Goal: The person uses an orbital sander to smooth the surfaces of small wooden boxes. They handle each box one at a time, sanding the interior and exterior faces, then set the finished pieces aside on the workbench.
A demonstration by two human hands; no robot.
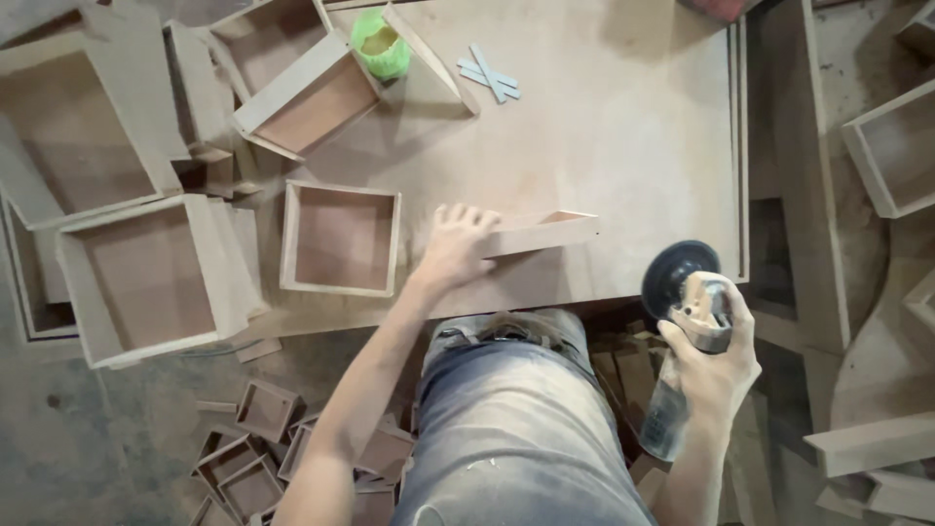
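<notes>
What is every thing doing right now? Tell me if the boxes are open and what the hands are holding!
left hand: flat, pressing on a wooden box.
wooden box: lying on its side on the table, open.
right hand: gripping the grinder.
grinder: held off the table's edge, black disc facing up.
square box: open, empty.
green cup: upright on the table.
table: dusty.

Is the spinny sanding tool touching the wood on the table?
No, the right hand holds the grinder off the table edge, away from the wooden box.
</notes>
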